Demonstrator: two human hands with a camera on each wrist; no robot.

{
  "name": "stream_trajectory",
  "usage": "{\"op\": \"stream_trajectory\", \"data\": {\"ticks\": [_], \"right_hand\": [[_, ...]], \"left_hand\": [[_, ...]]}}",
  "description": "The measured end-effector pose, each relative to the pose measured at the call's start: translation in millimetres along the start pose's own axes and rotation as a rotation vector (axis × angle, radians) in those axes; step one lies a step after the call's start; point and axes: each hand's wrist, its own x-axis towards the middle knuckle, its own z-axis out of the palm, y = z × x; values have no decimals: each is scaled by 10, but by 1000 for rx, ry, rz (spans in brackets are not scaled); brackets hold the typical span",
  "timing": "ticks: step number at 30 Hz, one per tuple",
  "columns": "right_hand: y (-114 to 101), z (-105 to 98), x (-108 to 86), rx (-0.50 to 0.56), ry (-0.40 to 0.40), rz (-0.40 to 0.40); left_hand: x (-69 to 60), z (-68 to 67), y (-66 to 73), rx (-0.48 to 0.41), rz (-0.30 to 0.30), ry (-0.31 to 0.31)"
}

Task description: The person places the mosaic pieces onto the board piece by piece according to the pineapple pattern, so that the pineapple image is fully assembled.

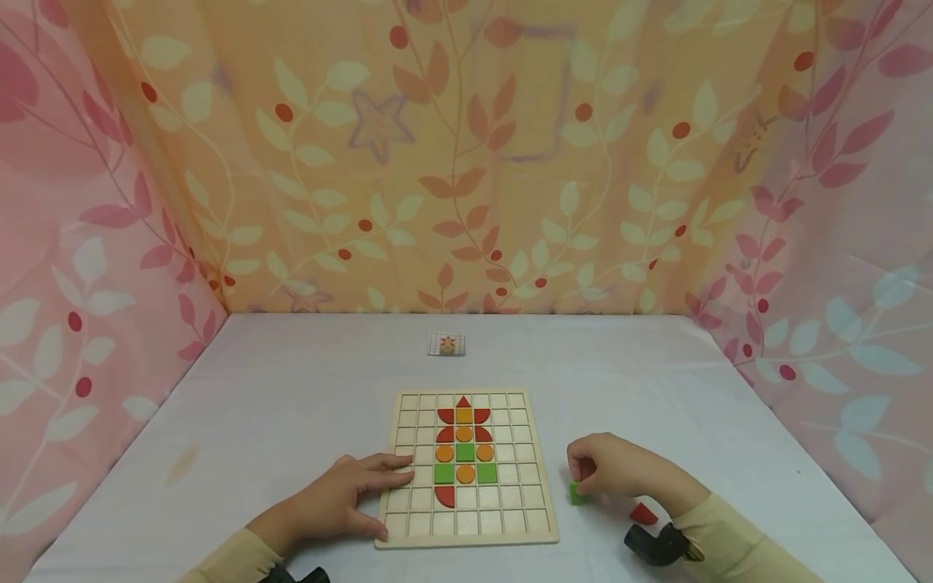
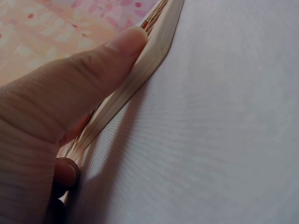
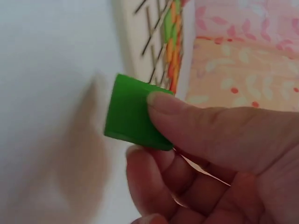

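My right hand (image 1: 608, 465) pinches a green square tile (image 3: 133, 114) between thumb and fingers, over the table to the right of the wooden grid board (image 1: 510, 522). In the right wrist view the thumb lies on the tile's face. My left hand (image 1: 342, 498) rests on the board's left edge, fingers stretched over its rim and thumb near the front left corner. The left wrist view shows that thumb (image 2: 107, 56) against the board's wooden edge (image 2: 126, 88). Red, orange and green tiles fill a column pattern in the grid; lowest is a red quarter-round tile (image 1: 445, 495).
One red tile (image 1: 644, 513) lies on the white table (image 1: 291, 389) beside my right wrist. A small pattern card (image 1: 446, 344) lies beyond the board. Flowered curtains (image 1: 466, 162) enclose the back and both sides.
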Motion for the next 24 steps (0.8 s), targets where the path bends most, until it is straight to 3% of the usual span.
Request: {"op": "stream_trajectory", "data": {"ticks": [5, 11, 24], "right_hand": [[-154, 0, 140, 23, 61, -74], [-405, 83, 330, 32, 89, -98], [-774, 386, 642, 69, 58, -160]], "left_hand": [[-7, 17, -19, 13, 3, 5], [1, 33, -46, 17, 2, 9], [1, 34, -39, 20, 23, 17]]}}
